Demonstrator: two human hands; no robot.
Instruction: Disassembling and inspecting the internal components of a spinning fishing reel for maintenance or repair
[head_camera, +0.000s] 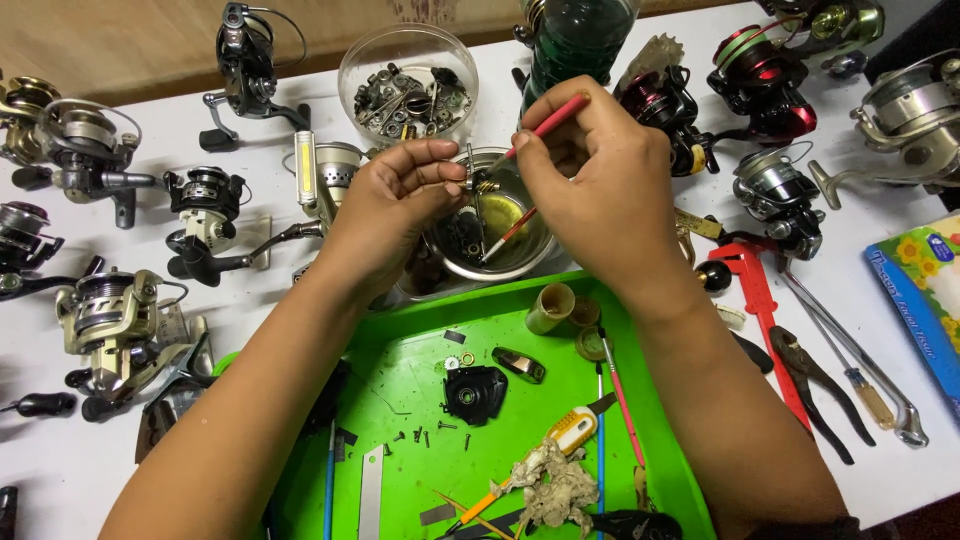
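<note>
A small metal reel part with a brass gear is held over a steel bowl near the middle of the worktop, just behind the far edge of the green tray. The left hand has its fingers pressed together, pinching that part from the left. The right hand pinches a red-handled brush between its fingertips, with the bristle end touching the part. A second red brush leans inside the bowl.

On the tray lie a black reel side cover, a few loose screws to its left, a yellow utility knife, a crumpled dirty rag near the front edge, and a small cup at the far edge.

Behind the bowl, toward the worktop's far edge, stand a clear plastic tub of small parts and a dark green bottle. Fishing reels crowd the left side, and more reels sit at the far right corner. To the right of the tray lie a red caliper, pliers and a screwdriver; a flowered box is at the right edge.
</note>
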